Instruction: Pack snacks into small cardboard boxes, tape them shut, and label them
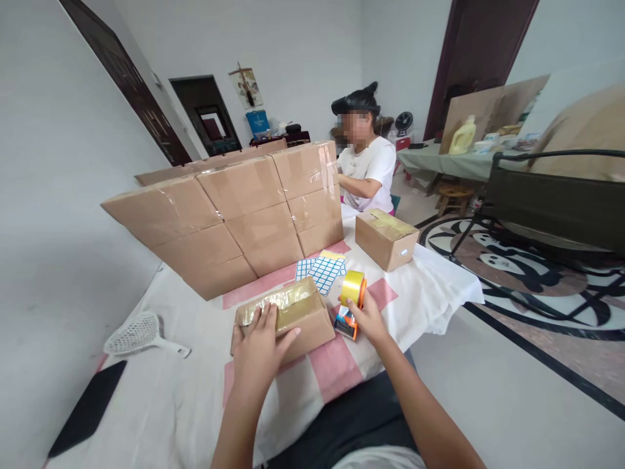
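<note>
A cardboard box (312, 335) with shiny tape along its top lies on the table in front of me. My left hand (258, 339) rests on its left part, fingers spread over the taped top and thumb along the near edge. At the box's right end, my right hand (370, 318) grips a tape dispenser (346, 322) with an orange and blue body and a yellow tape roll (352, 288). Part of the dispenser is hidden by my fingers. Just behind the box lie sheets of blue-bordered labels (326, 272).
Stacked cardboard boxes (258, 221) form a wall across the table. Another taped box (385, 241) bearing a label stands at the right. A white slotted skimmer (141, 335) and a black flat object (90, 407) lie at left. A person (368, 163) in white sits beyond.
</note>
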{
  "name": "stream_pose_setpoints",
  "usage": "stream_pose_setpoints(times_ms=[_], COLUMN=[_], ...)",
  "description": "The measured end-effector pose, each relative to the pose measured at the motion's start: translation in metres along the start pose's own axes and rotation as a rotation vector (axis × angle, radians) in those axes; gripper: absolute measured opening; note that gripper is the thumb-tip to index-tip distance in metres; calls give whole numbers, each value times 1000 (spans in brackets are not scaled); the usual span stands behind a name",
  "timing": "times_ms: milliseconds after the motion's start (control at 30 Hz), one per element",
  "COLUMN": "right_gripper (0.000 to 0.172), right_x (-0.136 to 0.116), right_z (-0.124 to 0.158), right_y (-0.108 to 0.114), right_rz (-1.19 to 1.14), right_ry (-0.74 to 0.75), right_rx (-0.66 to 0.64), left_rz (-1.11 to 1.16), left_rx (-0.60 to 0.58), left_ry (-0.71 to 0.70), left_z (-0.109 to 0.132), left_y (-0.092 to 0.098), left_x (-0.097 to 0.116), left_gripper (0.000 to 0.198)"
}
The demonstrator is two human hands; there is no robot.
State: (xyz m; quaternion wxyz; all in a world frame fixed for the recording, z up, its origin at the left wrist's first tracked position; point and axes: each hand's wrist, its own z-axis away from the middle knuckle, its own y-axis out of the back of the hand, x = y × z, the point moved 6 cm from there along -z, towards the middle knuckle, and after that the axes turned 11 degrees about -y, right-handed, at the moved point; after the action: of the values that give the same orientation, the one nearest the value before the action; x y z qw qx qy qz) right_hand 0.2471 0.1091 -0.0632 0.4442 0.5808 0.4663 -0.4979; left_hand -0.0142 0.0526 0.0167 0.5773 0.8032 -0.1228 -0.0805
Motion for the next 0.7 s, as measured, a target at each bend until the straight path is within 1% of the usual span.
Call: stream_pose_setpoints(times_ms=[67,133,200,267,300,333,367,433,533,633,700], right_gripper=[38,38,39,39,40,39,38,37,38,47,58], right_x=[-11,-24,-37,-51,-58,-65,-72,-83,-90,-79,-64], right_z=[11,21,30,37,41,45,48,55,61,60,58], right_y=[7,13,16,17,18,18,17,15,10,5,3], right_rz=[-112,-193,-247,-278,-279,-266,-243,-205,-187,-134,-84], right_ry=[2,-10,-25,-25,-14,2,19,50,56,33,3], right_rx=[30,50,34,3,-7,-17,-27,-44,-56,-22,31], left_rz=[-2,-1,90,286,393,486,556,655,797,965,997], left_rx=[0,55,167,297,338,353,340,264,174,151,208], left_ry=[50,67,2,-116,-177,-223,-246,-256,-198,-142,-86], left_z=[-4,-3,1,8,12,15,17,18,17,17,19], left_y=[5,9,14,21,24,25,25,22,12,2,1], left_x=[4,14,33,57,70,82,92,108,116,117,116], left_gripper=[61,59,52,40,35,31,29,28,22,22,25])
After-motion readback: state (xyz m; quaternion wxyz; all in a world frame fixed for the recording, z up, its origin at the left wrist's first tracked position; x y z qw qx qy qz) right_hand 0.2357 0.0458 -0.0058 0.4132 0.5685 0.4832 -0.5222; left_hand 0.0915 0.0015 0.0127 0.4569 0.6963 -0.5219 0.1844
